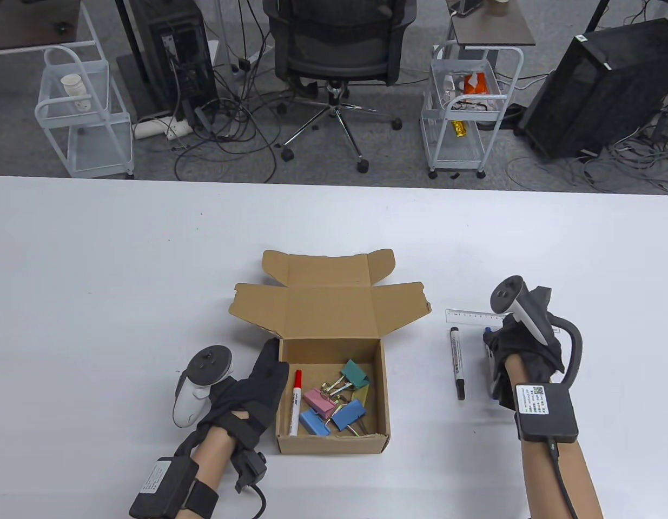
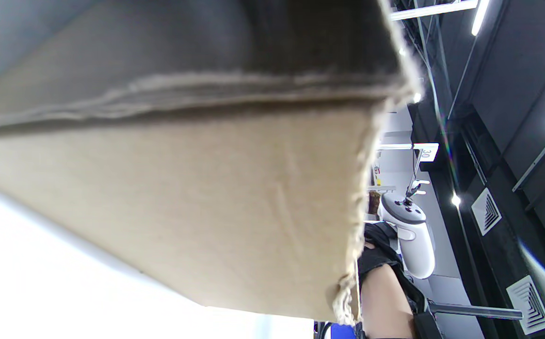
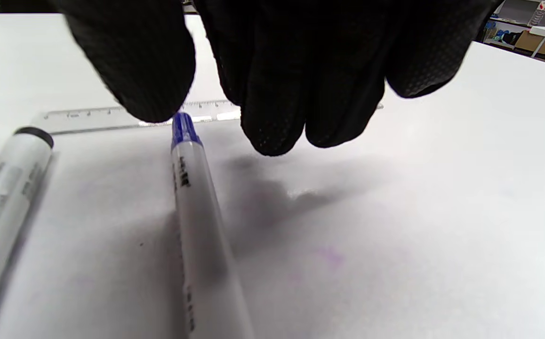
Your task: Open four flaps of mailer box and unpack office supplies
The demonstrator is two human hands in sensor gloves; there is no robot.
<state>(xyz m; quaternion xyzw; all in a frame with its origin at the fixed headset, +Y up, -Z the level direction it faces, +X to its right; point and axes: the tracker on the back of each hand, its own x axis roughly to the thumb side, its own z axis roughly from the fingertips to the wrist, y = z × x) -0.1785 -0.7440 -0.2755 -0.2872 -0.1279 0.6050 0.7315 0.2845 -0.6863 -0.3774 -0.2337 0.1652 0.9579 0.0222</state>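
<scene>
The cardboard mailer box [image 1: 334, 440] stands open at the table's middle, its flaps folded out. Inside lie a red-capped marker [image 1: 296, 403] and several coloured binder clips [image 1: 339, 403]. My left hand [image 1: 271, 362] rests flat against the box's left wall, fingers stretched out; the left wrist view shows that wall [image 2: 206, 197] close up. My right hand [image 1: 496, 340] hovers over a blue-capped marker [image 3: 197, 207] lying on the table, fingers [image 3: 272, 136] spread above it and not gripping it. A black marker [image 1: 457, 363] lies just to its left.
A clear ruler [image 1: 466, 316] lies crosswise beyond the two markers, also seen in the right wrist view [image 3: 89, 115]. The white table [image 1: 123, 270] ends at a far edge, with an office chair [image 1: 339, 54] and wire carts on the floor behind it.
</scene>
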